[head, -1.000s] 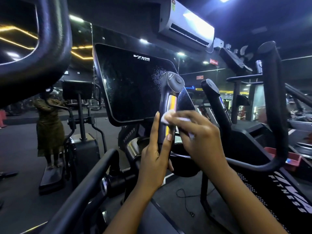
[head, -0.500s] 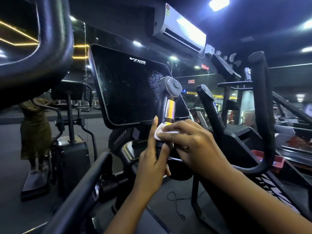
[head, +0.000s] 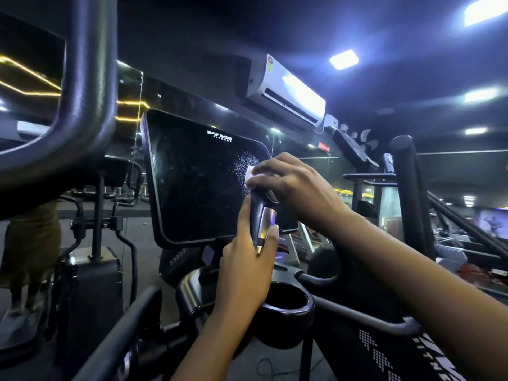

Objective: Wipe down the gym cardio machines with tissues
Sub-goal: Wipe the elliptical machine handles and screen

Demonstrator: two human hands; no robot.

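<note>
A black cardio machine fills the view, with a dark console screen [head: 198, 182] speckled with spray droplets near its right edge. In front of it stands a black handle grip [head: 261, 215] with a shiny metal sensor strip. My left hand [head: 244, 265] grips the lower part of this handle. My right hand [head: 288, 182] covers the top of the handle and pinches a small white tissue [head: 250, 171] against it. The top of the handle is hidden under that hand.
A round black cup holder [head: 286, 306] sits just below my hands. Thick black handlebars [head: 90, 86] curve at upper left and a post [head: 406, 193] rises at right. A mirror at left reflects a person [head: 30, 243]. An air conditioner [head: 286, 92] hangs above.
My right hand with the tissue has moved up the handle from the middle of the sensor strip to its top. My left hand has stayed on the handle.
</note>
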